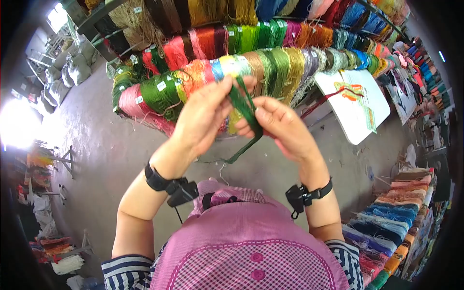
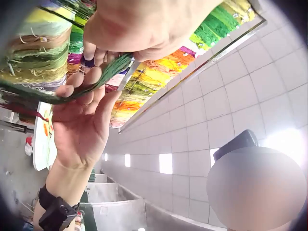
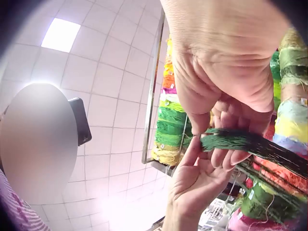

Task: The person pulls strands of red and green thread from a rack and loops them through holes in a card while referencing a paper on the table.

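Observation:
A hank of dark green thread [image 1: 245, 107] is stretched between my two hands, in front of a rack of colored hanks. My left hand [image 1: 204, 112] pinches its upper end, thumb against fingers. Lower down, my right hand [image 1: 285, 126] holds the same strands between thumb and curled fingers, and a loose tail hangs below toward the floor. In the left wrist view, the green strands [image 2: 113, 70] run across the fingers of the right hand [image 2: 79, 127]. The right wrist view has the thread bundle [image 3: 236, 140] passing between both hands, fingertips close together.
Behind the hands, several tiers of labeled thread hanks [image 1: 275, 70] hang on a rack. A white board [image 1: 355, 116] with red, orange and green threads lies at the right. More hanks [image 1: 391, 217] fill a lower-right rack; white sacks [image 1: 77, 67] stand far left.

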`<state>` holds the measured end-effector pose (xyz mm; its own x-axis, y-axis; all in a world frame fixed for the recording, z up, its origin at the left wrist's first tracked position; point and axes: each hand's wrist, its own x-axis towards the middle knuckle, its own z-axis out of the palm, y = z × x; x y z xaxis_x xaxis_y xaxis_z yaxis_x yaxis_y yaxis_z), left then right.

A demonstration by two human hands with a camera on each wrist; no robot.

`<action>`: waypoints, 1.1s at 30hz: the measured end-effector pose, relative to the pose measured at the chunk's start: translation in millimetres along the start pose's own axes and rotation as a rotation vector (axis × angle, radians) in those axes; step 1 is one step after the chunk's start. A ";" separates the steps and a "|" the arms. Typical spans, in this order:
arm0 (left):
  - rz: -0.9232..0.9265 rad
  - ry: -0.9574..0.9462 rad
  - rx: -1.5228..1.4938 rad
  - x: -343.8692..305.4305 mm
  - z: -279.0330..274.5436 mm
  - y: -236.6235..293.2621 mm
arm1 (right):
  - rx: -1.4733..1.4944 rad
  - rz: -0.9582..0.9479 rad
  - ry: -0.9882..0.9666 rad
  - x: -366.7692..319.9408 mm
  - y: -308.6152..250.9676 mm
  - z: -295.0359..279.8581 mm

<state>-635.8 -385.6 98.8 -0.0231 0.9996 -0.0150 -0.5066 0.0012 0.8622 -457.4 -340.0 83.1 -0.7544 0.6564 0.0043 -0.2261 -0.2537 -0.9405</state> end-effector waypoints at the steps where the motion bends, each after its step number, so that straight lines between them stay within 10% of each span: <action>1: -0.177 -0.168 -0.147 -5.5 -8.1 0.5 | 0.045 -0.018 -0.050 1.5 7.4 -1.3; 6: -0.122 -0.065 -0.135 -26.5 -4.1 -3.6 | 0.042 -0.052 0.039 -5.8 17.0 7.1; 9: 0.002 0.007 0.361 -38.0 -4.3 2.6 | 0.002 -0.085 0.128 -9.1 16.7 10.5; 33: 0.099 0.133 0.093 -42.5 -5.5 0.6 | -0.288 -0.177 0.150 -3.0 10.2 16.1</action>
<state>-639.9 -428.3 97.2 -0.1859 0.9825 0.0107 -0.4144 -0.0882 0.9058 -467.4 -356.0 78.9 -0.6156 0.7745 0.1456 -0.1459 0.0696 -0.9869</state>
